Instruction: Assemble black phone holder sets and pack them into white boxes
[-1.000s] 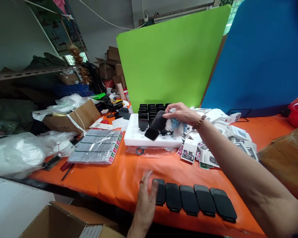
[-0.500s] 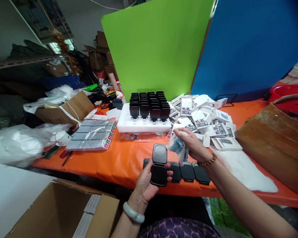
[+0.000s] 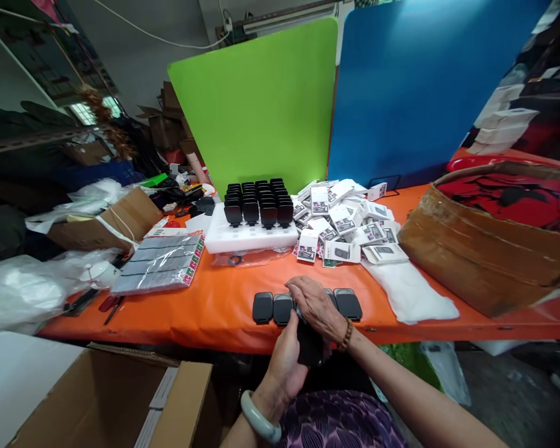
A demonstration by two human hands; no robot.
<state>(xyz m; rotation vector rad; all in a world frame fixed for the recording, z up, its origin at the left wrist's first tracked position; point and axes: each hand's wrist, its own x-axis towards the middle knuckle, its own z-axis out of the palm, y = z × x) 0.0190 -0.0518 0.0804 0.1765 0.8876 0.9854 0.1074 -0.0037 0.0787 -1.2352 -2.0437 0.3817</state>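
Observation:
My left hand (image 3: pixel 284 361) holds a black hinged two-panel piece (image 3: pixel 310 346) near the table's front edge, fingers wrapped about its lower part. Over its upper panel lies my right hand (image 3: pixel 318 306), pressing a blue-and-white cloth (image 3: pixel 298 312) against it; only a sliver of the cloth shows. Behind the hands, several like black pieces lie in a row on the orange table: one at the left end (image 3: pixel 262 307), another at the right end (image 3: pixel 348 303). The middle of that row is hidden by my right hand.
A white foam block (image 3: pixel 249 239) carries rows of upright black pieces (image 3: pixel 269 213). To its right is a heap of small white boxes (image 3: pixel 340 218). A plastic-wrapped grey stack (image 3: pixel 156 264) lies left. Open cartons stand at lower left (image 3: pixel 186 404) and right (image 3: pixel 476 249).
My right hand has come down and left with the cloth, onto the upper panel of the piece in my left hand. The view has turned to the right.

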